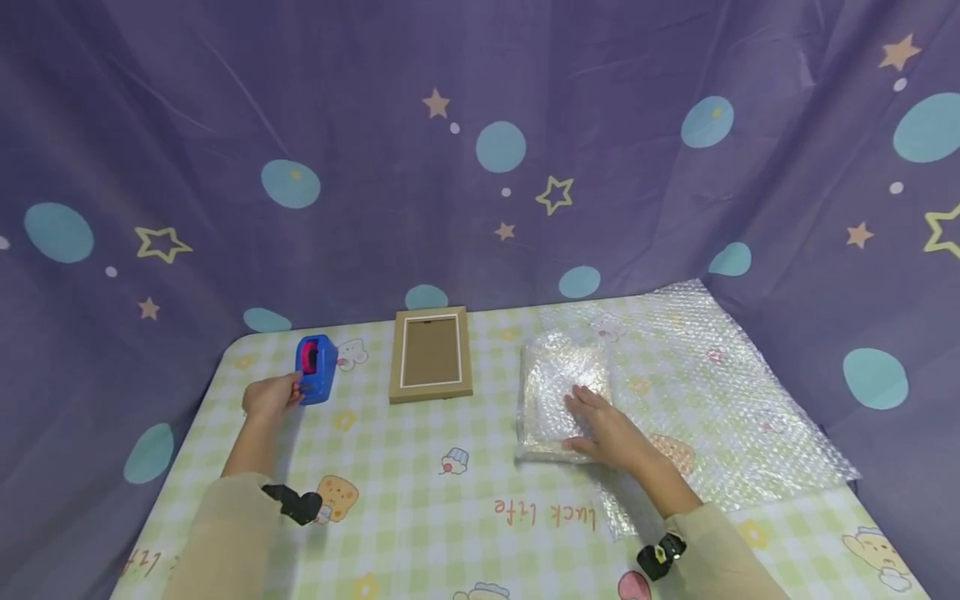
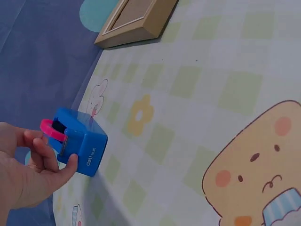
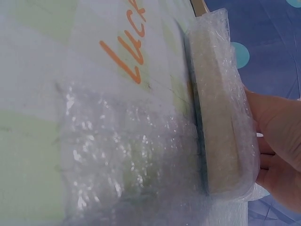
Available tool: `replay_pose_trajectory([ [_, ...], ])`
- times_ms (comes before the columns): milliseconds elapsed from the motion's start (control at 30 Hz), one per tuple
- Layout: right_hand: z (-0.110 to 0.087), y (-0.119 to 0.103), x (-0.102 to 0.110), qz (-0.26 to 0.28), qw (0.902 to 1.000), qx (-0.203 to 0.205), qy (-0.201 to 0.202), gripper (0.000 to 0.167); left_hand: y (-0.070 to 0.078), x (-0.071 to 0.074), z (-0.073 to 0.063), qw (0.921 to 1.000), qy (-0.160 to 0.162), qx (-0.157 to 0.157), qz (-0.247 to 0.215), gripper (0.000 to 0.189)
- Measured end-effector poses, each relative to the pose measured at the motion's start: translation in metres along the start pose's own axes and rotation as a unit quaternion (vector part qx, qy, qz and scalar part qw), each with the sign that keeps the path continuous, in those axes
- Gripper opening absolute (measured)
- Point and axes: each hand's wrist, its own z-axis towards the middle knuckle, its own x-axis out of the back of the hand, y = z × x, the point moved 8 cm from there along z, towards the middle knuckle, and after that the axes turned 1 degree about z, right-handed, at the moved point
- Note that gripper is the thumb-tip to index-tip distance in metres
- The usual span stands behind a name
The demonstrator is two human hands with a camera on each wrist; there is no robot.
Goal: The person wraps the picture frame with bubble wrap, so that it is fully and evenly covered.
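Note:
At the left of the table stands a blue tape dispenser point(image 1: 323, 371) with a pink wheel point(image 2: 52, 130). My left hand point(image 1: 272, 394) grips it at its near end; in the left wrist view the thumb point(image 2: 66, 173) lies against the blue body and the other fingers are curled by the wheel. On the right, my right hand point(image 1: 611, 429) rests with extended fingers on top of a flat package in bubble wrap point(image 1: 543, 379). Through the wrap, a pale brown, frame-like edge point(image 3: 214, 117) shows in the right wrist view.
A brown picture frame point(image 1: 396, 358) with a white inner line lies between the hands, towards the back. A wide sheet of bubble wrap point(image 1: 720, 375) spreads from the package to the table's right edge. Behind the checked tablecloth point(image 1: 405, 533) hangs a purple curtain point(image 1: 360, 250).

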Motion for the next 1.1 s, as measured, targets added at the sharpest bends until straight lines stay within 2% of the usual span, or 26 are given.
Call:
replay_pose_trajectory([
  [200, 0.0, 0.0, 0.002, 0.003, 0.9999, -0.01, -0.004, 0.074, 0.003, -0.001, -0.004, 0.9995, -0.012, -0.014, -0.024, 0.012],
  [267, 0.0, 0.001, 0.002, 0.003, 0.9999, -0.01, -0.003, 0.075, 0.004, 0.0, -0.005, 0.9986, -0.018, -0.02, -0.045, 0.007],
  [300, 0.0, 0.001, 0.002, 0.003, 1.0, -0.009, -0.002, 0.074, 0.003, 0.001, -0.005, 0.9977, -0.02, -0.021, -0.061, 0.005],
  [367, 0.0, 0.001, 0.002, 0.005, 0.9999, -0.009, 0.0, 0.074, 0.002, 0.003, -0.006, 0.9939, -0.028, -0.027, -0.104, 0.015],
  [467, 0.0, 0.001, 0.002, 0.012, 0.9999, -0.01, 0.0, 0.073, -0.001, 0.005, -0.008, 0.981, -0.043, -0.04, -0.185, 0.028],
  [567, 0.0, 0.001, 0.001, 0.018, 0.9997, -0.013, -0.005, 0.072, -0.004, 0.009, -0.011, 0.9592, -0.061, -0.058, -0.27, 0.033],
  [667, 0.0, 0.002, 0.0, 0.018, 0.9997, -0.016, -0.009, 0.073, -0.005, 0.011, -0.012, 0.9354, -0.076, -0.079, -0.336, 0.036],
  [800, 0.0, 0.003, 0.0, 0.022, 0.9996, -0.016, -0.006, 0.073, -0.003, 0.011, -0.012, 0.9159, -0.092, -0.11, -0.375, 0.04],
  [867, 0.0, 0.003, 0.0, 0.022, 0.9997, -0.014, -0.003, 0.072, -0.003, 0.01, -0.011, 0.9005, -0.102, -0.115, -0.407, 0.041],
  [900, 0.0, 0.003, 0.0, 0.022, 0.9997, -0.011, -0.002, 0.072, -0.004, 0.009, -0.009, 0.8897, -0.109, -0.116, -0.428, 0.04],
  [933, 0.0, 0.003, 0.0, 0.022, 0.9997, -0.009, -0.001, 0.072, -0.005, 0.008, -0.008, 0.8753, -0.114, -0.113, -0.456, 0.04],
  [1033, 0.0, 0.004, -0.002, 0.021, 0.9998, -0.007, -0.002, 0.071, -0.01, 0.006, -0.003, 0.8285, -0.124, -0.1, -0.537, 0.042],
  [1067, 0.0, 0.004, -0.001, 0.02, 0.9998, -0.006, -0.001, 0.071, -0.011, 0.005, -0.001, 0.8178, -0.123, -0.096, -0.554, 0.042],
  [1100, 0.0, 0.004, -0.001, 0.021, 0.9998, -0.007, 0.0, 0.072, -0.012, 0.003, 0.001, 0.8118, -0.123, -0.088, -0.564, 0.043],
])
